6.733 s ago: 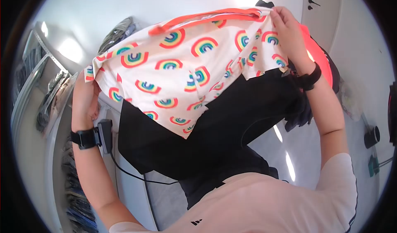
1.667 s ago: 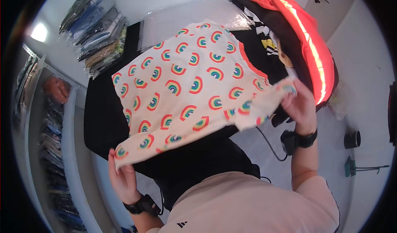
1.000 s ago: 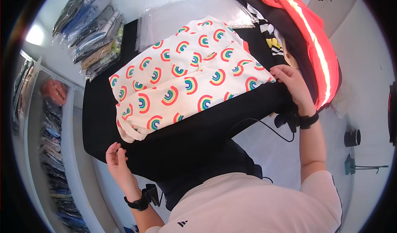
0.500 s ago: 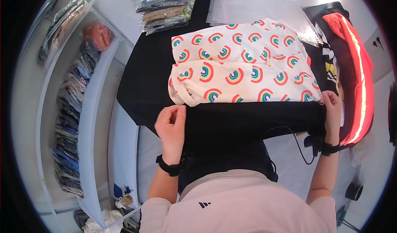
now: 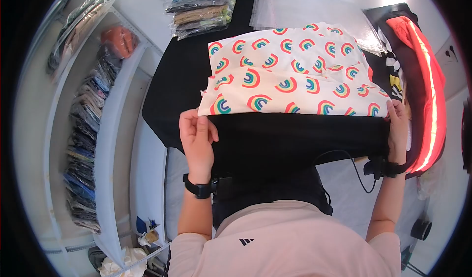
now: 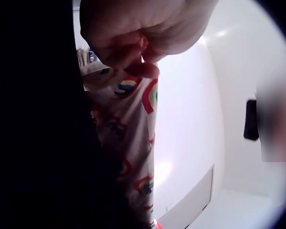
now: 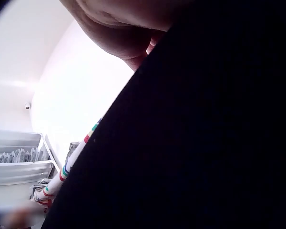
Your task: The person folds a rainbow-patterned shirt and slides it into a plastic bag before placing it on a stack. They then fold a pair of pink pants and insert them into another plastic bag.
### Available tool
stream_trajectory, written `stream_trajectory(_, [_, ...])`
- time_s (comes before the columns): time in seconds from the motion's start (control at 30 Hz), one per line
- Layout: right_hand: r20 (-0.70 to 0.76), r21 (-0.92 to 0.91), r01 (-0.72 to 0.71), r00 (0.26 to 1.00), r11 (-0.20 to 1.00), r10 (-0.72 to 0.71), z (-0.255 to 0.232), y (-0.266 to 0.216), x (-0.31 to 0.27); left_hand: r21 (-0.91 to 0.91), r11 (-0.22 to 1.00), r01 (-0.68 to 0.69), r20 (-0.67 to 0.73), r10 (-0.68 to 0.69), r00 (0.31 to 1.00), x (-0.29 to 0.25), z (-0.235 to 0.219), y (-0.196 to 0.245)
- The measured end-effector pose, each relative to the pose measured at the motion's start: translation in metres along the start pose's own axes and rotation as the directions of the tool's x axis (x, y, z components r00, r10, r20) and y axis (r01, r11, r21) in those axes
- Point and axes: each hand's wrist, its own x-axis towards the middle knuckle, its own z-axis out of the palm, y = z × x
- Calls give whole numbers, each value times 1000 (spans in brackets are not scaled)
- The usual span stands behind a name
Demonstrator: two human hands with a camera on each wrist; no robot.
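Observation:
A cream shirt (image 5: 275, 73) with a rainbow print lies on the black-covered table (image 5: 167, 95), its near side folded over toward the middle. A bit of red-orange trim shows at its right end. My left hand (image 5: 196, 141) pinches the near left corner of the folded edge. At the opposite end, my right hand (image 5: 398, 129) pinches the near right corner, and the edge runs straight between the two. In the left wrist view the fingers (image 6: 143, 69) meet on the printed cloth (image 6: 128, 109). Dark table cloth hides the fingertips in the right wrist view.
Bagged folded clothes (image 5: 201, 9) are stacked at the back left, beside flat clear plastic bags (image 5: 305, 11). A black and bright orange garment (image 5: 425, 95) lies along the right end. Shelves (image 5: 115, 144) with packed clothes stand on the left. A black cable (image 5: 349, 161) hangs at the near edge.
The shirt, earlier held up and then spread on the table, is now folded over along its near side. My left hand let go, then took the near left corner, straightening its crumpled end.

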Motion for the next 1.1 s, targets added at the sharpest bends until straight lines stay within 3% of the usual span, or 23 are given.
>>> stream_trajectory(0.03, [8, 5, 2, 1000, 1000, -2, -1, 0, 1, -152, 988, 39, 50, -32, 998, 1, -4, 1])
stream_trajectory(0.07, [27, 13, 3, 1000, 1000, -4, -2, -2, 0, -147, 988, 40, 47, -34, 998, 1, -6, 3])
stream_trajectory(0.13, [47, -8, -5, 999, 1000, 5, -5, -8, 1, -309, 945, 106, 34, -101, 994, 4, -9, 9])
stream_trajectory(0.17, [60, -28, -11, 998, 1000, 12, -5, -10, 0, -303, 947, 107, 31, -103, 994, 6, -13, 10])
stream_trajectory(0.23, [79, -30, -2, 997, 1000, 5, -8, -8, -3, -113, 944, 310, 109, -298, 948, 6, -25, 4])
stream_trajectory(0.3, [94, -112, 13, 996, 994, -3, -9, -8, -5, 410, 897, 168, 162, -253, 954, -2, -36, -1])
stream_trajectory(0.37, [106, -141, -16, 994, 990, 32, -11, -7, -7, 507, 827, 243, 6, -285, 958, -8, -39, 2])
stream_trajectory(0.43, [138, -152, -16, 990, 988, 37, -9, -14, -10, 473, 836, 278, -111, -257, 960, -5, -46, 4])
stream_trajectory(0.5, [157, -208, -61, 983, 976, 95, -10, -23, -7, 497, 837, 230, -117, -198, 973, 4, -48, 15])
stream_trajectory(0.57, [174, -263, -96, 974, 960, 145, -12, -31, 1, 631, 762, 148, -51, -151, 987, 26, -50, 24])
stream_trajectory(0.63, [280, -371, -111, 933, 922, 225, -16, -43, 19, 673, 727, 133, 28, -205, 978, 58, -50, 29])
stream_trajectory(0.67, [294, -503, -104, 913, 858, 283, -13, -58, 27, 675, 717, 177, 99, -326, 940, 78, -54, 33])
stream_trajectory(0.7, [375, -499, -44, 890, 865, 262, -14, -63, 40, 669, 726, 160, 109, -309, 945, 96, -54, 35])
stream_trajectory(0.77, [381, -608, -38, 862, 793, 333, -3, -90, 65, 792, 604, 89, 202, -396, 896, 133, -51, 29])
stream_trajectory(0.83, [470, -534, 50, 847, 844, 247, -3, -89, 102, 812, 583, 37, 294, -464, 836, 178, -56, 6])
stream_trajectory(0.9, [452, -473, 45, 870, 880, 199, 17, -105, 119, 819, 571, 64, 290, -507, 812, 202, -39, 3])
stream_trajectory(0.93, [430, -587, 46, 864, 808, 264, 25, -106, 139, 802, 596, 31, 332, -489, 807, 209, -29, 1])
stream_trajectory(1.0, [458, -667, 169, 861, 726, 220, 47, -110, 162, 845, 534, -13, 318, -484, 816, 222, -18, -1])
stream_trajectory(1.03, [470, -663, 179, 855, 727, 219, 59, -100, 177, 829, 553, -88, 384, -447, 808, 232, -21, -12])
stream_trajectory(1.1, [456, -636, 188, 874, 748, 168, 85, -86, 193, 831, 544, -115, 432, -502, 749, 243, -18, -22])
